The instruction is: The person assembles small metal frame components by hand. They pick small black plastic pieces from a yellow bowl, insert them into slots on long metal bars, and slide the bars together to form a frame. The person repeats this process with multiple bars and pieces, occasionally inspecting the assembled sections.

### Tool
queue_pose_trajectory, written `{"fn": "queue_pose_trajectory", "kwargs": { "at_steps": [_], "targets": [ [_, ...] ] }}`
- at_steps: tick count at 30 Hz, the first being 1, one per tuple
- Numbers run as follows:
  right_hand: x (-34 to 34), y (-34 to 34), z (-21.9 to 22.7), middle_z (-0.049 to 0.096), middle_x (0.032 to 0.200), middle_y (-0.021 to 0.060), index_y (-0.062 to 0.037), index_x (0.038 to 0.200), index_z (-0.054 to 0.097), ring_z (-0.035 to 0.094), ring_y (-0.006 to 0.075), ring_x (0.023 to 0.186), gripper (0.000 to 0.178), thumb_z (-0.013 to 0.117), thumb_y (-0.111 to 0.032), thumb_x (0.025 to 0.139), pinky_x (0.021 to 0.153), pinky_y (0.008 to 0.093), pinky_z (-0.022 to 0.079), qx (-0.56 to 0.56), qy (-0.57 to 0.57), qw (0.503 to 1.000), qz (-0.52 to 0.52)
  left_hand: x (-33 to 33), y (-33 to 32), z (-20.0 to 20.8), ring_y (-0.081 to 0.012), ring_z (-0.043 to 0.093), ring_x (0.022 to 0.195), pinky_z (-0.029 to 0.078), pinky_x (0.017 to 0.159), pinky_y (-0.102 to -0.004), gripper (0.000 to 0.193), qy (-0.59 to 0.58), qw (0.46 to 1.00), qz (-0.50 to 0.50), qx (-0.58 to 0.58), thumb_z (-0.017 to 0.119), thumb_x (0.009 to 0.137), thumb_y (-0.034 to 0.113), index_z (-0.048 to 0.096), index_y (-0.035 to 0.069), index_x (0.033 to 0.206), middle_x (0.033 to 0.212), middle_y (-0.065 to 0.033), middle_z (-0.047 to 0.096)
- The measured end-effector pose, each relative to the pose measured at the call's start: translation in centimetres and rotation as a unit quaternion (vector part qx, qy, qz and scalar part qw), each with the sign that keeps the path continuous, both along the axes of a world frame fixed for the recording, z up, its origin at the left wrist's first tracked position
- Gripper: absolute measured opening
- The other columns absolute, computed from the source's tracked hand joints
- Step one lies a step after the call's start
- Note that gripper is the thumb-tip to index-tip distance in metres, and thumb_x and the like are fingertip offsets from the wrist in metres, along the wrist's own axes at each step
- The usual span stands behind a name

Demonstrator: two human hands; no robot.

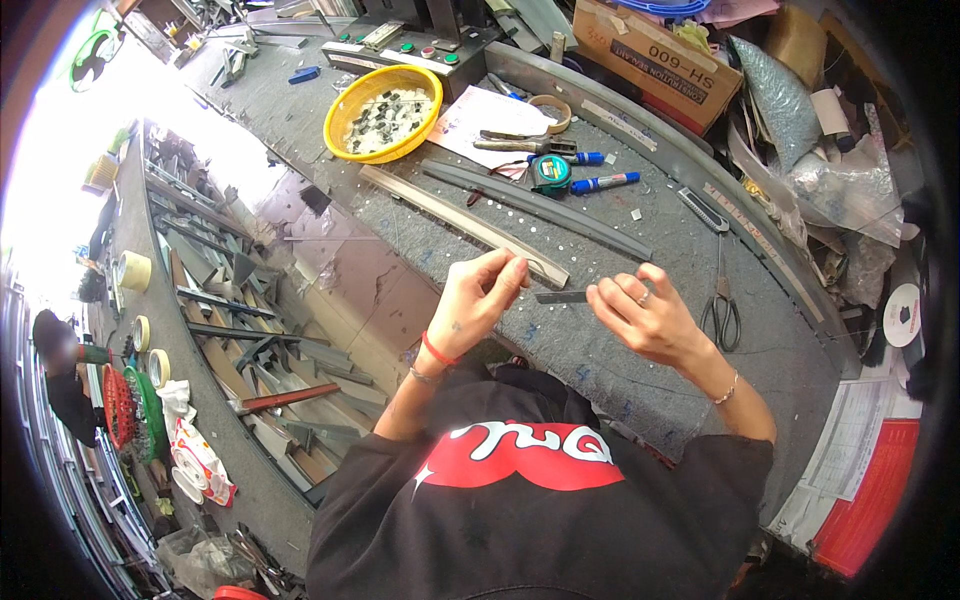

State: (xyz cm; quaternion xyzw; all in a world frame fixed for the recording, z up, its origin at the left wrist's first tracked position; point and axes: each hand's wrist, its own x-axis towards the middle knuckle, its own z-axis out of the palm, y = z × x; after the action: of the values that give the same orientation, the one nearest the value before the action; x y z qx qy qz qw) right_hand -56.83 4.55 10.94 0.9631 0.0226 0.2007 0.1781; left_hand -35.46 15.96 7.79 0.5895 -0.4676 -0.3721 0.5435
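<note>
Brown cardboard box (655,55) is sitting far back | right hand (645,318) is pinching small grey strip (562,297) | left hand (478,298) is pinching, contents unclear | scissors (720,300) are lying near table edge

Black shirt (520,520) with red-white print; red wristband (436,350); ring (645,297).

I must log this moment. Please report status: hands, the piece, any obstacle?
Left hand pinched shut, fingertips raised. Right hand grip shut on short dark metal strip. Long metal profiles just behind, scissors at right.
</note>
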Motion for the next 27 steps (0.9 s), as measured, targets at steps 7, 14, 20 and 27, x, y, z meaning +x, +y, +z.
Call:
{"fn": "queue_pose_trajectory", "kwargs": {
  "at_steps": [7, 14, 20, 27],
  "targets": [
    [2.7, -1.1, 1.7, 0.055, 0.093, -0.0018, -0.0102, 0.098, 0.065, 0.051, 0.0121, 0.090, 0.025, 0.064, -0.016, 0.073, 0.088, 0.0356, 0.036, -0.117, -0.081, 0.990, -0.009, -2.2, 2.1, 1.8, -0.0060, 0.051, 0.058, 0.041, 0.053, -0.0207, 0.027, 0.068, 0.995, -0.048, -0.048, 0.049, 0.096, 0.020, 0.064, 0.000, 0.087, 0.065, -0.0009, 0.057],
    [3.7, -1.7, 2.8, 0.055, 0.096, -0.0027, -0.0127, 0.100, 0.064, 0.049, 0.0123, 0.091, 0.027, 0.065, -0.018, 0.073, 0.088, 0.0370, 0.035, -0.148, -0.143, 0.979, -0.001, -4.3, -0.3, -0.4, -0.0098, 0.052, 0.079, 0.043, 0.070, -0.0268, 0.026, -0.023, 0.984, -0.001, -0.177, 0.054, 0.094, 0.024, 0.066, 0.004, 0.084, 0.087, -0.0082, 0.059],
    [4.7, -1.7, 2.5, 0.054, 0.090, -0.0046, -0.0158, 0.094, 0.063, 0.050, 0.0107, 0.088, 0.019, 0.061, -0.023, 0.076, 0.090, 0.0404, 0.033, -0.173, -0.159, 0.971, 0.039, -5.6, -0.6, -0.8, -0.0064, 0.044, 0.057, 0.037, 0.053, -0.0231, 0.034, 0.134, 0.982, -0.012, -0.135, 0.048, 0.097, 0.027, 0.061, 0.001, 0.079, 0.061, -0.0002, 0.051],
    [3.7, -2.0, 0.2, 0.048, 0.084, -0.0023, -0.0152, 0.095, 0.062, 0.045, 0.0126, 0.080, 0.025, 0.059, -0.020, 0.071, 0.085, 0.0380, 0.030, -0.117, -0.186, 0.975, -0.021, -7.7, 0.2, 0.0, -0.0055, 0.038, 0.050, 0.032, 0.047, -0.0222, 0.038, 0.149, 0.970, 0.056, -0.184, 0.044, 0.099, 0.029, 0.051, 0.003, 0.073, 0.059, 0.0020, 0.044]
  ]
}}
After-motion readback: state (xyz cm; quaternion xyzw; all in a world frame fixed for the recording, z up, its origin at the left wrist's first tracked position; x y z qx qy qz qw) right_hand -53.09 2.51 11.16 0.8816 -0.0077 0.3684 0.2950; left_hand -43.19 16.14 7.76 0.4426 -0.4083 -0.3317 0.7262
